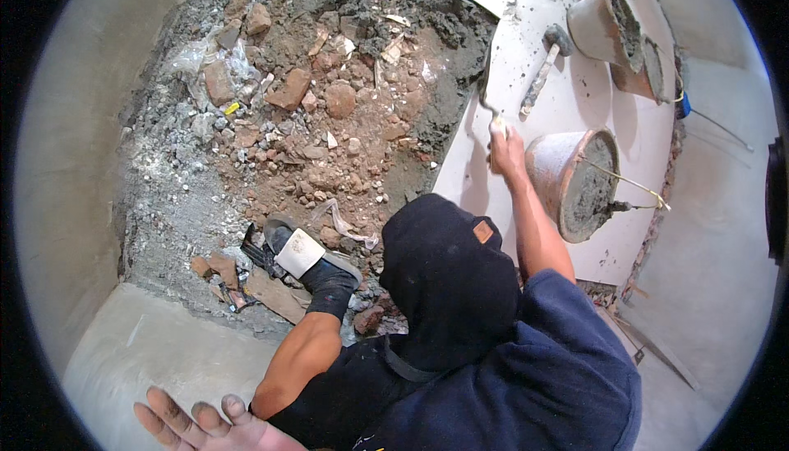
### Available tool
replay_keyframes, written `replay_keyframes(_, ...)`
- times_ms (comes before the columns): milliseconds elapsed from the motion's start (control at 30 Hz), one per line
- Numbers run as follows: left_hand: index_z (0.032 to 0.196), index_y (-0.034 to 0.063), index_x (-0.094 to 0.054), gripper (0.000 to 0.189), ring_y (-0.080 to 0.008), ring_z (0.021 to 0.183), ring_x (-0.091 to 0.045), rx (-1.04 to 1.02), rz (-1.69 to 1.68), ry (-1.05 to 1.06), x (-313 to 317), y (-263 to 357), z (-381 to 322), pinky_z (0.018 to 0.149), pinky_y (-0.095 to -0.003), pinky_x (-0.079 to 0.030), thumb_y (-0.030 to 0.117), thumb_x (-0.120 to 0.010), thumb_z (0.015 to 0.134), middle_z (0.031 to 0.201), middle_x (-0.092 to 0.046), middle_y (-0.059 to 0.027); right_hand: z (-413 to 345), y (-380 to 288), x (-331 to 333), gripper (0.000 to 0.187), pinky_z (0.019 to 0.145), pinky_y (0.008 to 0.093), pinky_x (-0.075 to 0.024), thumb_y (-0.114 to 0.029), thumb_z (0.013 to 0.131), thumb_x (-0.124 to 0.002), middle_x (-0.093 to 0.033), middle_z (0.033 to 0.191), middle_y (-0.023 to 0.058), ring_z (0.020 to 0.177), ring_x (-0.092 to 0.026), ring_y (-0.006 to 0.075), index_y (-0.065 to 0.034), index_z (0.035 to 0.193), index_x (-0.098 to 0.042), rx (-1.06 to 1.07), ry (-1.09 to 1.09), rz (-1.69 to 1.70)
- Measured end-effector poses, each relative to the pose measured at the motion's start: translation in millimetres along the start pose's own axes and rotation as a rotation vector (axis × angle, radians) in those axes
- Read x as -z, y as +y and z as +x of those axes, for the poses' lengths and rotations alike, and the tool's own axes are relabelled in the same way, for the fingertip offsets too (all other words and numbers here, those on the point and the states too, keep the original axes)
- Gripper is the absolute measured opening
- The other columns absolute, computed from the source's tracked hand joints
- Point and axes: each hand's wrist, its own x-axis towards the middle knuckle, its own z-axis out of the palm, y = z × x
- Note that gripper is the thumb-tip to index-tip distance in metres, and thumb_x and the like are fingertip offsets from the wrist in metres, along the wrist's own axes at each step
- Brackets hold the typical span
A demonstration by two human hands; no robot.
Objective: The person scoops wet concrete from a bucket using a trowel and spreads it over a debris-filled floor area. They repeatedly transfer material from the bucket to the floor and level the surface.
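At the bottom left edge, my left hand (212, 423) is partly in view, its dusty fingers apart and nothing seen in it. My right hand is out of view. Just ahead crouches a co-worker in a black hood (453, 266) and dark blue shirt. The co-worker's hand (508, 152) grips a trowel (493, 112), its blade seen nearly edge-on beside a large white slab (462, 174). A mallet (545, 69) with a dark head lies on the slab. Nearby, a mortar-filled bucket (548, 170) with a rope handle leans, its open top facing right.
Wet mortar (444, 106), brick rubble (290, 90) and crumpled plastic (243, 63) cover the ground. More mortar buckets (595, 26) stand at the top right. Grey walls (74, 143) border both sides. The co-worker's sandalled foot (302, 254) rests on the rubble.
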Motion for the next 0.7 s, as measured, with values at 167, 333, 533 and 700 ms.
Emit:
replay_keyframes(167, 0.148, 0.0072, -0.028, 0.052, -0.0295, 0.117, -0.050, 0.002, 0.076, 0.008, 8, -1, -2, 0.095, -0.0482, -0.041, 0.036, -0.031, 0.104, 0.154, -0.028, -0.0151, 0, 4, 2, 0.044, 0.048, 0.0358, -0.0482, -0.042, 0.091, -0.054, -0.060, 0.067, 0.0126, 0.048, -0.057, 0.0195, 0.0017, 0.096, -0.059, 0.054, 0.061, 0.030)
replay_keyframes(333, 0.148, 0.0066, -0.028, 0.053, -0.0289, 0.118, -0.050, 0.012, 0.112, -0.037, 6, -3, -6, 0.095, -0.0481, -0.041, 0.036, -0.030, 0.104, 0.153, -0.030, -0.0149, 85, -3, -16, 0.049, 0.069, 0.0416, -0.0506, -0.046, 0.091, -0.053, -0.064, 0.075, 0.0180, 0.073, -0.066, 0.0301, 0.0030, 0.097, -0.059, 0.059, 0.119, -0.054)
replay_keyframes(533, 0.148, 0.0042, -0.026, 0.053, -0.0285, 0.122, -0.048, -0.018, 0.121, -0.004, 5, -5, -6, 0.096, -0.0471, -0.041, 0.034, -0.032, 0.104, 0.154, -0.029, -0.0154, 13, 44, -30, 0.044, 0.077, 0.0502, -0.0482, -0.039, 0.092, -0.053, -0.063, 0.090, 0.0307, 0.088, -0.062, 0.0460, 0.0033, 0.106, -0.055, 0.145, 0.076, -0.265)
replay_keyframes(700, 0.149, 0.0018, -0.023, 0.058, -0.0294, 0.125, -0.046, -0.036, 0.174, -0.014, 8, -7, -4, 0.099, -0.0472, -0.039, 0.025, -0.045, 0.101, 0.155, -0.025, -0.0178, -143, 58, -28, 0.040, 0.070, 0.0493, -0.0503, -0.032, 0.090, -0.059, -0.063, 0.088, 0.0297, 0.082, -0.064, 0.0456, 0.0018, 0.111, -0.052, -0.013, -0.225, -0.305)
